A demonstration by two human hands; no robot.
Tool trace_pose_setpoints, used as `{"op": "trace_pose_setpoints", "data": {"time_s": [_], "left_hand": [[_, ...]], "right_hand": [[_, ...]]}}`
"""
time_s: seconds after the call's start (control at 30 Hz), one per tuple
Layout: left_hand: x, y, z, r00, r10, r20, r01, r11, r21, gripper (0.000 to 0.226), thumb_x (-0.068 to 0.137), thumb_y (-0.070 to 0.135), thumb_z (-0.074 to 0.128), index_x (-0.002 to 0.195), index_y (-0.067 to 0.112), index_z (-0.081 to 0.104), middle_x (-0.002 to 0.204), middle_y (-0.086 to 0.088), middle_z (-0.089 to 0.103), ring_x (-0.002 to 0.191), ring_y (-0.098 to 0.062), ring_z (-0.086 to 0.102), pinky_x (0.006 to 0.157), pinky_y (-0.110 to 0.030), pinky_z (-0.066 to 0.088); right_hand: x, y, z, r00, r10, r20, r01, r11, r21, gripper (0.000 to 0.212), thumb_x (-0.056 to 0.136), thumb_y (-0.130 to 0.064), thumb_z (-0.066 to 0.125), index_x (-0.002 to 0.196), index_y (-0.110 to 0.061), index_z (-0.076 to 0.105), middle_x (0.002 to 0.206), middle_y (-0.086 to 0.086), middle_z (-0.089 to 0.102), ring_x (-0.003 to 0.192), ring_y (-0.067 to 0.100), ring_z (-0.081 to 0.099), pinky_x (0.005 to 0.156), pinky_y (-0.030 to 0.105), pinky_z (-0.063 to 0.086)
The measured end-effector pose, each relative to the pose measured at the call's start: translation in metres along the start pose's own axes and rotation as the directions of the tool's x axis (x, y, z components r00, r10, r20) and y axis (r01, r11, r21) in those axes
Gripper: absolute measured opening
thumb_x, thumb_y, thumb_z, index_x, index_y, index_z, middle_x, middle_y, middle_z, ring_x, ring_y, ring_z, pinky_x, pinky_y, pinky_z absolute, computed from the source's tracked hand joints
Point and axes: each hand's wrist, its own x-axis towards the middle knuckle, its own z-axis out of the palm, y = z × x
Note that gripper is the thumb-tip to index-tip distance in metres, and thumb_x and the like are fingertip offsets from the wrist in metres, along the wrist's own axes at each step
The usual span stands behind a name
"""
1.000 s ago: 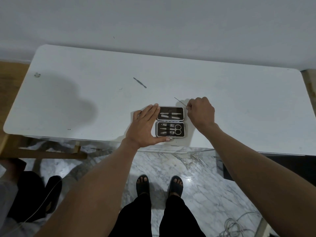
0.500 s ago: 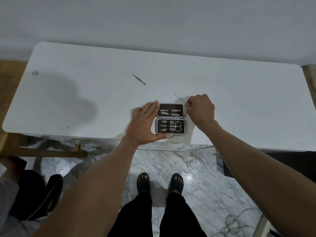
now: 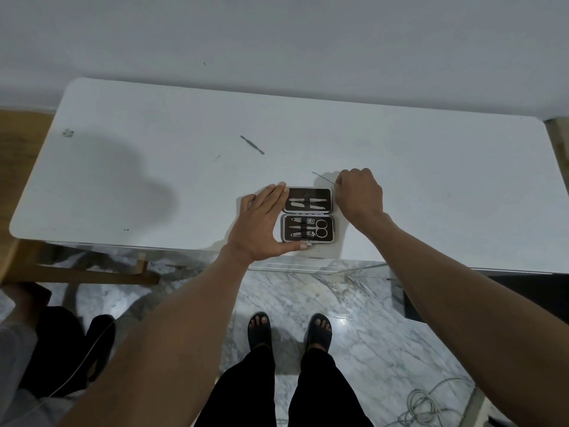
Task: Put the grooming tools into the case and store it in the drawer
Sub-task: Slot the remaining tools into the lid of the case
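An open grooming case (image 3: 308,214) lies near the front edge of the white table (image 3: 431,186), with tweezers, clippers and scissors strapped into its dark lining. My left hand (image 3: 261,223) rests flat against the case's left side, thumb along its front edge. My right hand (image 3: 358,192) sits just right of the case's far half, fingers pinched on a thin metal pick (image 3: 322,178) that sticks out toward the far left. A second slim metal tool (image 3: 252,145) lies loose on the table farther back.
A clear drawer front (image 3: 311,265) shows under the table edge below the case. A wooden frame (image 3: 77,272) stands at the left, cables (image 3: 428,405) lie on the marble floor at right, and my sandalled feet (image 3: 289,331) are below.
Both hands and the case keep almost the same pose; only the camera view shifts slightly.
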Motion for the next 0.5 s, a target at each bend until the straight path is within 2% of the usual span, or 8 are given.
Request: {"op": "trace_pose_setpoints", "data": {"time_s": [0.1,0.2,0.33,0.5], "left_hand": [[0.0,0.0,0.0,1.0,0.001,0.0,-0.001,1.0,-0.016,0.126,0.071,0.098,0.05,0.161,0.011,0.032,0.17,-0.001,0.028,0.157,-0.017,0.024,0.12,-0.041,0.021],[0.0,0.001,0.001,1.0,-0.001,-0.01,0.0,1.0,-0.017,0.126,0.071,0.097,0.052,0.161,0.011,0.033,0.17,-0.001,0.029,0.156,-0.018,0.025,0.12,-0.042,0.023],[-0.001,0.001,0.002,1.0,0.009,-0.023,-0.01,1.0,-0.018,0.124,0.073,0.096,0.051,0.16,0.01,0.034,0.17,-0.003,0.03,0.156,-0.019,0.027,0.119,-0.043,0.025],[-0.001,0.0,0.002,1.0,0.017,-0.019,-0.017,1.0,-0.001,0.122,0.076,0.094,0.052,0.161,0.009,0.032,0.171,-0.003,0.027,0.157,-0.019,0.025,0.119,-0.044,0.025]], "right_hand": [[0.001,0.004,-0.008,0.996,0.013,0.084,-0.026,0.987,0.159,0.021,0.089,-0.013,0.047,0.086,-0.009,0.067,0.083,0.007,0.069,0.087,0.03,0.059,0.065,0.038,0.052],[0.002,0.009,-0.021,0.98,-0.029,0.198,-0.023,0.966,0.257,0.016,0.086,-0.015,0.054,0.083,-0.011,0.07,0.083,0.005,0.071,0.081,0.026,0.063,0.073,0.039,0.056],[0.003,0.012,-0.033,0.954,-0.093,0.284,0.022,0.97,0.244,0.016,0.088,-0.014,0.057,0.087,-0.009,0.072,0.087,0.004,0.071,0.082,0.022,0.065,0.074,0.036,0.055],[0.006,0.015,-0.033,0.933,-0.081,0.351,0.018,0.984,0.178,0.018,0.082,-0.012,0.055,0.08,-0.005,0.072,0.082,0.012,0.073,0.078,0.029,0.068,0.07,0.04,0.058]]}}
